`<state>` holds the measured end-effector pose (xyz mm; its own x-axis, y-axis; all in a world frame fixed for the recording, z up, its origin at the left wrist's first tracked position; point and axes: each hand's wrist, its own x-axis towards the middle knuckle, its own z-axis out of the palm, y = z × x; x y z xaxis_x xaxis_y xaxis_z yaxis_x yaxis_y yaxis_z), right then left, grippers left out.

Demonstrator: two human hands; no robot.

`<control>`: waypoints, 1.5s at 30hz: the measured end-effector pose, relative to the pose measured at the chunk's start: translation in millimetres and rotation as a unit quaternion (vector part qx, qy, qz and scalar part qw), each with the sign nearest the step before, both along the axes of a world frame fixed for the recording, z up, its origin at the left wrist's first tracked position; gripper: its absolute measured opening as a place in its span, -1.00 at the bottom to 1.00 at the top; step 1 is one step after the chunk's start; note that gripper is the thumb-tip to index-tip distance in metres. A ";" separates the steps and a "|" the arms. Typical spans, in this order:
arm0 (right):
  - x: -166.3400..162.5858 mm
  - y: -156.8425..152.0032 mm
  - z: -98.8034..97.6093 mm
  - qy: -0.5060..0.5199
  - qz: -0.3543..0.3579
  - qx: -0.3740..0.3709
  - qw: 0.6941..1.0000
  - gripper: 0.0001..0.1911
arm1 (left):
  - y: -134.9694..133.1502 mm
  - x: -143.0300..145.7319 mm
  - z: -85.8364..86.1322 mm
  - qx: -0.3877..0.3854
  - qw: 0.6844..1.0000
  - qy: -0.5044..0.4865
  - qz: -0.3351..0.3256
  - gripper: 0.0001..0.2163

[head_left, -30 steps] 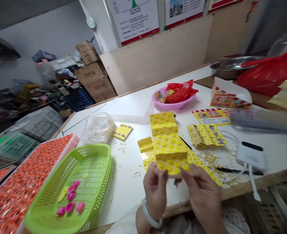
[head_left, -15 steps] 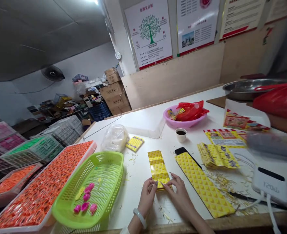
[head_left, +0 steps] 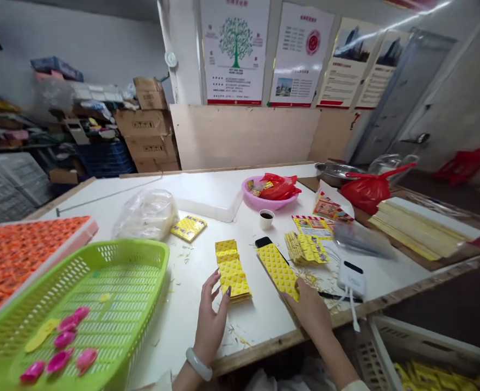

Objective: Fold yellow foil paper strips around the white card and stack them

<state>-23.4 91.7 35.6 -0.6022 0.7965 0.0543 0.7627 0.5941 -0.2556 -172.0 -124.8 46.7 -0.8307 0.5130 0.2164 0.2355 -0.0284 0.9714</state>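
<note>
My left hand (head_left: 210, 317) rests on the white table (head_left: 207, 190) with its fingers apart, fingertips touching the near left edge of a folded stack of yellow patterned sheets (head_left: 232, 269). Further right, my right hand (head_left: 310, 309) lies on the near end of a long yellow patterned strip (head_left: 277, 266); whether it grips the strip is unclear. A black phone (head_left: 263, 241) pokes out from under the strip's far end.
A green basket (head_left: 113, 271) with pink pieces (head_left: 63, 347) stands at my left beside an orange-filled tray (head_left: 16, 252). A clear bag (head_left: 146, 214), small cup (head_left: 266, 218), pink bowl (head_left: 266, 200), yellow packets (head_left: 305, 247) and white power bank (head_left: 351, 277) lie around.
The yellow stack went from held up in both hands to lying on the table. My right hand moved right onto the long strip. The view swung to the right.
</note>
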 end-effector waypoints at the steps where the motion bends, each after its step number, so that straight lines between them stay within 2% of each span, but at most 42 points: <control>1: -0.7 -0.5 2.8 -0.020 0.003 0.005 1.000 -0.59 | -1.1 3.6 1.0 0.003 1.000 -0.001 -0.002 -0.65; 3: -2.1 -1.4 7.0 -0.050 0.013 0.013 0.999 -0.53 | -4.5 7.8 3.4 0.007 1.000 -0.002 -0.002 -0.66; 7: -2.4 -0.9 11.8 -0.074 0.025 0.014 0.997 -0.56 | -12.7 7.5 8.6 0.007 1.000 -0.017 0.011 -0.66; 15: -0.4 9.0 20.8 -0.082 -0.003 -0.034 0.996 -0.48 | -11.8 7.0 14.1 0.020 0.998 -0.057 0.011 -0.63; 21: 7.9 3.1 32.5 0.018 -0.036 -0.015 0.999 -0.49 | 7.2 9.9 18.8 0.059 0.992 -0.106 -0.037 -0.58; 24: 11.6 -21.9 38.7 0.121 -0.029 0.007 0.992 -0.41 | 28.2 22.0 28.2 0.092 0.973 -0.178 -0.114 -0.39; 26: 12.6 -48.0 39.4 0.191 -0.003 0.016 0.982 -0.35 | 43.0 34.7 36.4 0.102 0.951 -0.233 -0.179 -0.28; 30: 16.0 -101.4 29.7 0.292 0.043 0.030 0.955 -0.36 | 57.9 54.6 52.4 0.124 0.908 -0.311 -0.251 -0.51; 33: 24.5 -118.5 25.2 0.329 0.068 0.007 0.942 -0.30 | 53.7 53.0 59.6 0.144 0.892 -0.322 -0.284 -0.57; 37: 39.6 -100.4 45.4 0.300 0.139 -0.089 0.940 0.05 | 41.8 37.3 54.6 0.160 0.911 -0.227 -0.304 -0.66; 39: 43.1 -85.0 62.0 0.377 0.151 -0.076 0.911 0.00 | 37.4 31.3 43.2 0.152 0.918 -0.166 -0.325 -0.62; 41: 42.1 -74.1 77.0 0.431 0.198 -0.069 0.878 -0.03 | 35.2 29.1 28.5 0.132 0.922 -0.139 -0.338 -0.58; 43: 37.5 -69.3 89.2 0.407 0.263 -0.039 0.874 -0.09 | 34.9 30.1 17.1 0.122 0.924 -0.143 -0.332 -0.58; 45: 31.7 -67.9 100.5 0.363 0.319 0.041 0.874 -0.14 | 34.5 32.9 16.6 0.119 0.921 -0.159 -0.335 -0.62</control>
